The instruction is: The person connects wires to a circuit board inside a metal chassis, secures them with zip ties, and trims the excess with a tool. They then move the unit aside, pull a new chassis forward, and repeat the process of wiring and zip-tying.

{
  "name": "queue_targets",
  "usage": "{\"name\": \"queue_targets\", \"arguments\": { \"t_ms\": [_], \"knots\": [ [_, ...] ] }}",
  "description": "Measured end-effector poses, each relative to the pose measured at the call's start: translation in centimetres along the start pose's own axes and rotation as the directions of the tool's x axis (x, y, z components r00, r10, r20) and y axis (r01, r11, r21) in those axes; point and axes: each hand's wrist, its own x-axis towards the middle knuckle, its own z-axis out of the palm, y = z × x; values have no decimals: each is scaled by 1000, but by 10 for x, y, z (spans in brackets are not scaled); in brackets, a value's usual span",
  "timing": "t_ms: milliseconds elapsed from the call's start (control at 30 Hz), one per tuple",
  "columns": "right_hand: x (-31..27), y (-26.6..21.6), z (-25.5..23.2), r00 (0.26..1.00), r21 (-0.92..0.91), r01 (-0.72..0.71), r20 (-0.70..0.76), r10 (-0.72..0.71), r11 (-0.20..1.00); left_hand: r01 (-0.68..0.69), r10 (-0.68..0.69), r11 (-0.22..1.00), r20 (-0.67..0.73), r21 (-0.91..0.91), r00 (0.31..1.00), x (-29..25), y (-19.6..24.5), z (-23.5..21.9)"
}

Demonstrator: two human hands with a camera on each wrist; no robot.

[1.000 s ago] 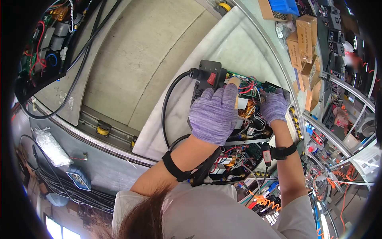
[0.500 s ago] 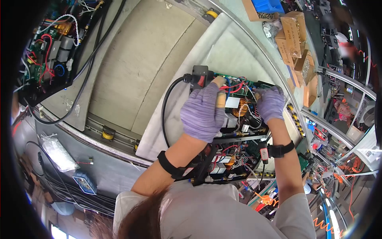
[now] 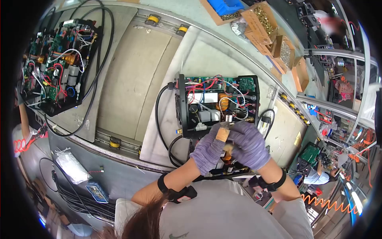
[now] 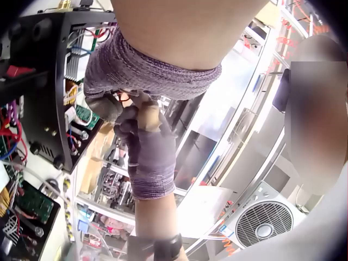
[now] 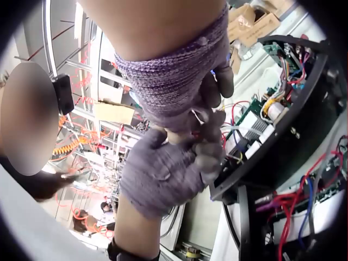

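Note:
In the head view an open black-cased unit with green boards, coils and wires (image 3: 205, 97) lies on a pale slab (image 3: 207, 51). Just at its near edge, my gloved left hand (image 3: 209, 149) and gloved right hand (image 3: 250, 145) meet, fingertips bent toward each other. Both wrist views show the fingers bunched together, the left hand (image 4: 147, 70) against the right hand (image 4: 152, 163). Anything small between the fingertips is hidden. Part of a second open unit (image 3: 229, 172) shows below the hands.
More open units (image 3: 59, 71) stand at the left, with black cables looping beside them. Cartons of small metal parts (image 3: 260, 20) and a blue bin (image 3: 225, 6) sit at the back right. A plastic bag (image 3: 73, 167) and a blue box (image 3: 96, 192) lie at the lower left.
Both hands have left the unit's far side, come back toward my body and met. The unit's boards and coils are more exposed, and the head view has shifted, showing more of the left units.

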Motion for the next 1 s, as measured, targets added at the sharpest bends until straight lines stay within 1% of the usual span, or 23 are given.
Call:
{"name": "queue_targets", "arguments": {
  "t_ms": [67,100,133,200,233,267,333,367,400,467,500,600,700,733,767,800,833,867,967,1000],
  "knots": [
    [-17,-2,14,998,-83,-64,-32,61,995,-79,79,996,-5,34,997,3,-21,-1],
    [-23,-3,17,995,-128,-94,-52,88,987,-118,118,992,-8,52,993,2,-22,3],
    [-26,-3,18,992,-145,-114,-78,104,983,-148,163,972,-71,183,984,-1,-22,10],
    [-34,-3,19,983,-177,-157,-127,135,972,-124,126,992,-54,28,991,-6,-18,17],
    [-37,-3,19,977,-138,-158,-165,135,978,-110,108,993,-45,-49,993,-7,-17,20],
    [-39,-1,20,970,-99,-157,-203,134,983,-57,55,996,-35,-74,998,-1,-24,12],
    [-41,-2,15,952,-19,-142,-278,131,990,-23,22,983,-10,-180,1000,-4,-19,14],
    [-43,-1,16,941,32,-161,-295,164,986,-6,7,972,4,-233,1000,-5,-17,16],
    [-45,1,19,930,84,-181,-309,198,980,-10,5,968,-21,-252,1000,-8,-12,21],
    [-49,1,22,909,180,-202,-333,252,963,-38,35,969,-18,-245,999,-4,-27,14],
    [-51,2,24,901,182,-203,-350,257,962,-52,49,969,-18,-243,999,-4,-29,13],
    [-56,7,31,891,163,-199,-380,248,966,-58,40,984,-108,-171,993,-7,-30,20],
    [-57,7,32,869,238,-209,-400,291,949,-114,96,979,-115,-169,989,-6,-36,13],
    [-55,6,32,873,176,-180,-425,239,968,-136,117,979,-129,-153,985,-7,-34,14],
    [-54,6,31,877,382,-227,-320,359,896,-121,105,984,-127,-129,986,-8,-33,12],
    [-54,6,27,872,564,-279,-191,451,777,-106,92,989,-125,-106,988,-7,-33,9],
    [-55,6,25,858,711,-333,-44,512,620,-90,79,992,-122,-84,989,-8,-33,7],
    [-55,8,25,861,709,-327,-50,506,625,-112,101,990,-123,-81,987,-8,-33,7],
    [-53,9,18,906,455,-296,-146,398,840,-179,169,981,-113,-78,979,-9,-33,11],
    [-52,8,17,921,330,-238,-221,320,913,-201,193,976,-102,-80,976,-11,-31,13]
  ]
}}
